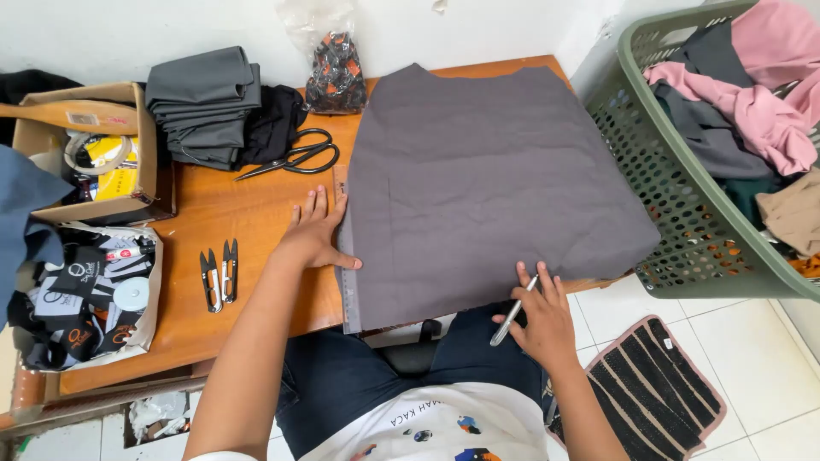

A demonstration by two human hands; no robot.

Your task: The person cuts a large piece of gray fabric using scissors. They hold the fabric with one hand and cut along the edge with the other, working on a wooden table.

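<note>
A dark grey piece of cloth (495, 188) lies flat across the right part of the wooden table (239, 256). A clear ruler (348, 294) lies along the cloth's left edge. My left hand (314, 232) rests flat on the table, fingers spread, its thumb pressing the ruler and the cloth's edge. My right hand (540, 316) is at the cloth's near edge and holds a silver pen (512, 312), tip toward the cloth.
Black scissors (295, 158), a stack of folded grey cloth (205, 102) and a small patterned bag (336, 72) lie at the back. Two thread snips (218, 275) lie at the left. A cardboard box (94, 149) and a bag of labels (85, 290) stand left. A green laundry basket (683, 205) of clothes stands right.
</note>
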